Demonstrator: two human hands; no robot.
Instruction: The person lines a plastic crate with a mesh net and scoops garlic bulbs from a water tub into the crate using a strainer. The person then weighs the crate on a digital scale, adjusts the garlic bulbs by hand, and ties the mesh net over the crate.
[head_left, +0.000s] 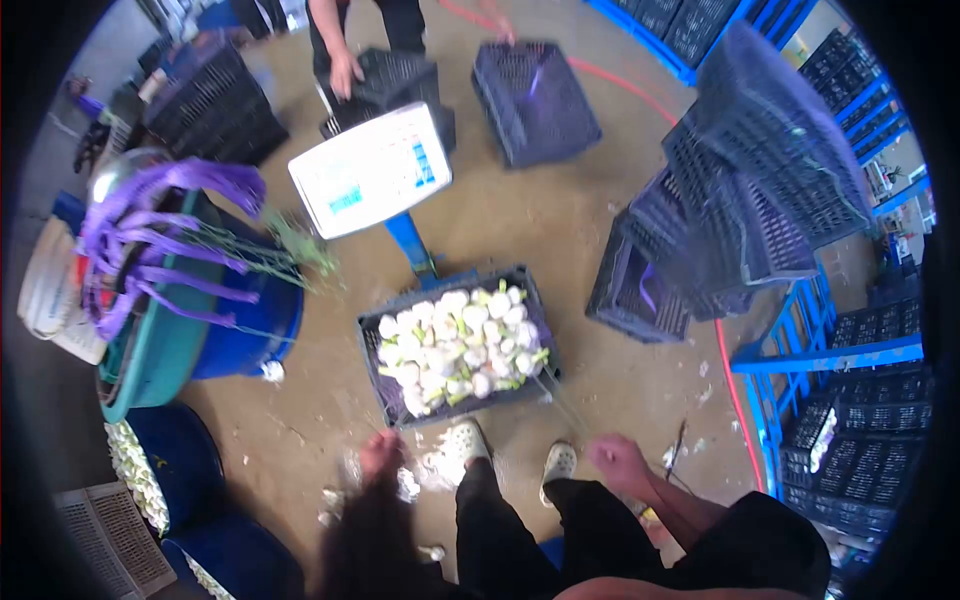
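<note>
A dark plastic crate full of white garlic bulbs with short green stems sits at the foot of a scale with a white display head. My left hand is closed, just below the crate's near left corner, and blurred. To the right of the crate my right hand is curled into a fist. Thin wire-like rods run from the crate's near corners towards both hands. Blur hides how the rods end in my fingers.
Stacked black crates lean on the right beside a blue metal rack. Blue drums and purple netting stand left. Across from me, another person's hand reaches to a crate; another hand holds a crate. A red hose crosses the floor.
</note>
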